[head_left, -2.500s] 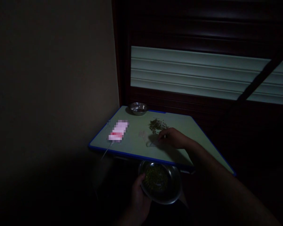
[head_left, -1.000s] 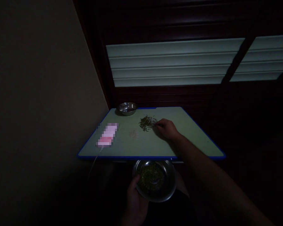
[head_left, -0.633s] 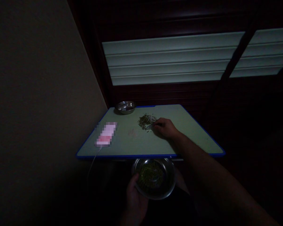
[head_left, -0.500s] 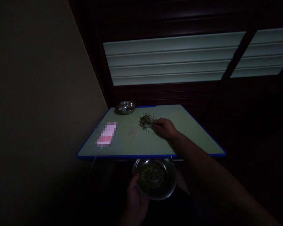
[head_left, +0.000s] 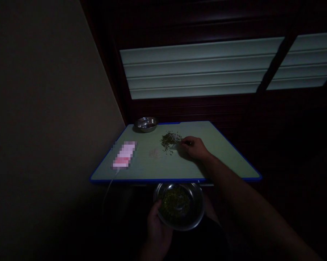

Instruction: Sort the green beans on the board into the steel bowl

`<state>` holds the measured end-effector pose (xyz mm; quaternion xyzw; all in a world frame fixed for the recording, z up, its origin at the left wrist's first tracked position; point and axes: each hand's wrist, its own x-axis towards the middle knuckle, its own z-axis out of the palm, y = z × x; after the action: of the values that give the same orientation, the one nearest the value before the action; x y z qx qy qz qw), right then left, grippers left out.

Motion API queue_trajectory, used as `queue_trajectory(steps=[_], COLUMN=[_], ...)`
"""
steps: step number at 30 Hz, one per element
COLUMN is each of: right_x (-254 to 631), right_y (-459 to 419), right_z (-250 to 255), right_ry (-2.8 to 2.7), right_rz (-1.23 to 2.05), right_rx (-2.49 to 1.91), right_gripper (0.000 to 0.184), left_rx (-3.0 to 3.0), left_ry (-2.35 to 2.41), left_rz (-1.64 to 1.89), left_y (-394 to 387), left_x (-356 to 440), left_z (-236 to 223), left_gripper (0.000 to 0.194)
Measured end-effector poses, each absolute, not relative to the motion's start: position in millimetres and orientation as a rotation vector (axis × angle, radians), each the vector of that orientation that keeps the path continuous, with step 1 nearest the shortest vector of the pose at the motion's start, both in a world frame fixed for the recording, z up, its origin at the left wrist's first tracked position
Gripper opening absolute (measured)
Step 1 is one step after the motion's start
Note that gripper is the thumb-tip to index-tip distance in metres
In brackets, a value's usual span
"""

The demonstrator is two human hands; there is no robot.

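My left hand [head_left: 158, 226] grips the left rim of a shiny metal bowl [head_left: 197, 214], thumb over the edge. Small green bits [head_left: 174, 203] lie inside this bowl, which is just below the table's front edge. Over the table, my right hand [head_left: 194, 146] is closed, pinching a small pale flat tool [head_left: 174, 146]; its exact kind is too dim to tell. The tool's end is at the near right side of a loose pile of small dark green bits [head_left: 167, 139]. A whitish patch shows at the pile's right side.
The pale green tabletop [head_left: 220, 163] has a blue rim. A second metal bowl [head_left: 146, 123] stands at its back left corner. A blurred-out phone [head_left: 124, 155] with a white cable [head_left: 108, 188] lies on the left. Faint specks [head_left: 154, 153] are near the middle. A wall [head_left: 43, 108] borders the left.
My right hand has shifted slightly to the right, drawing the pale tool back a little along the pile's near edge. The left hand and its bowl have barely moved.
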<state>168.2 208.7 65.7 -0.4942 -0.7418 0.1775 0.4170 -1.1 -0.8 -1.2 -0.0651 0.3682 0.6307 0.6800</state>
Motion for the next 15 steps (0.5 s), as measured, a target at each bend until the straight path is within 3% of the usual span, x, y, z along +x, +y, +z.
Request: queue_trajectory(steps=[6,15], right_x=[179.8,178.1], right_y=[204.8,197.6], right_z=[73.4,73.9], right_ry=[-1.818,-1.807], right_rz=[0.687,1.148], right_rx=[-1.278,-1.245], right_gripper=[0.013,0.027], left_rx=[-0.113,-0.152], left_ry=[0.834,0.864], left_rz=[1.413,1.394], left_y=[-2.0,-0.5], left_x=[-2.7,-2.0], left_z=[-5.3,-4.7], left_gripper=[0.017,0.02])
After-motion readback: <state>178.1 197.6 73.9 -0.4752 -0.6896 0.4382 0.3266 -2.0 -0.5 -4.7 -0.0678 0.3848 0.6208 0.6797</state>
